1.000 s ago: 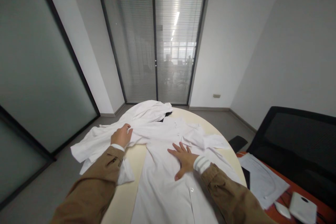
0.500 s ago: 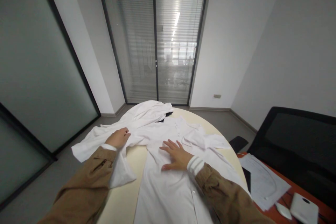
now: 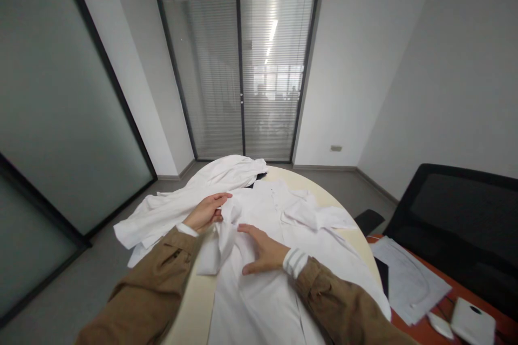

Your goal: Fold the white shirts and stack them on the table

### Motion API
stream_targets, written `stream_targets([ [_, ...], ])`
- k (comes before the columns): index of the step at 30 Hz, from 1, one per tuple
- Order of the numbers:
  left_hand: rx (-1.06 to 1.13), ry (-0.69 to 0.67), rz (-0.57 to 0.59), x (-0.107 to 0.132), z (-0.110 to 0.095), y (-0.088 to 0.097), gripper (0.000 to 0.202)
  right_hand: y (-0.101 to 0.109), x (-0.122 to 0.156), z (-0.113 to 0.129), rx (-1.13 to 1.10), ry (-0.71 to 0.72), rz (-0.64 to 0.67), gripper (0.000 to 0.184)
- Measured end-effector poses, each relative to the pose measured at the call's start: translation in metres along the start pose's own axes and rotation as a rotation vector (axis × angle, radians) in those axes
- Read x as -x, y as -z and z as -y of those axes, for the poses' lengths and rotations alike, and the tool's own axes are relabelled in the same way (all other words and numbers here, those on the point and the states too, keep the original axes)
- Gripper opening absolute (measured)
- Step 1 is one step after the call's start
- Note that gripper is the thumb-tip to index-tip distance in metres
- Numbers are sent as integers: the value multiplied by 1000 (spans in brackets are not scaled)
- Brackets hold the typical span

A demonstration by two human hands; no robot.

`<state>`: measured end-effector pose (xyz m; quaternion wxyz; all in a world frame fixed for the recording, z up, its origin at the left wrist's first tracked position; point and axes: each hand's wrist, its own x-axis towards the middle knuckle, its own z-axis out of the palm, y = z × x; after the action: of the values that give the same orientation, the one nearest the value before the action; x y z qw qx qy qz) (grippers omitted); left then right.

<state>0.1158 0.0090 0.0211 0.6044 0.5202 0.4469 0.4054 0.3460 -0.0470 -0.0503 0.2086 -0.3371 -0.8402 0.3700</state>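
A white buttoned shirt (image 3: 254,302) lies spread over the round table, its collar end away from me. My left hand (image 3: 205,212) is closed on the shirt's left sleeve (image 3: 227,234), which is bunched and lifted over the left side of the body. Beside that sleeve, my right hand (image 3: 265,250) is open above the shirt front, thumb and fingers apart; whether its fingertips touch the cloth I cannot tell. The other sleeve (image 3: 301,214) lies folded inward, its cuff end pointing right.
Another white garment (image 3: 220,175) lies crumpled at the table's far left, hanging over the edge. The cream tabletop (image 3: 194,307) shows near my left arm. To the right, a black mesh chair (image 3: 457,226) stands behind an orange surface with papers (image 3: 408,277), a mouse (image 3: 440,325) and a white device (image 3: 471,323).
My left hand has moved right, bringing the left sleeve inward over the shirt body. My right hand has shifted slightly left and down, its fingers now turned toward the sleeve.
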Motion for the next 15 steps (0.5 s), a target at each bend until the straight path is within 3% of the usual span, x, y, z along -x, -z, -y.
stream_targets([
  [3,123,31,33,-4,8,-16,39,3,-2,3,-134,74,-132,56],
  [4,151,27,45,-5,10,-21,40,3,-3,2,-173,54,-177,49],
  [7,169,-23,89,-7,19,-31,54,-3,-6,-11,-280,-98,-277,59],
  [9,64,-96,102,-9,28,-32,59,-7,-8,-20,-289,-165,-278,55],
  [12,-215,-271,1,-15,48,-26,55,-6,-7,-24,-162,-161,-316,38],
  [15,-400,-367,-78,-19,78,-13,51,6,-3,-14,-17,-95,-428,33],
])
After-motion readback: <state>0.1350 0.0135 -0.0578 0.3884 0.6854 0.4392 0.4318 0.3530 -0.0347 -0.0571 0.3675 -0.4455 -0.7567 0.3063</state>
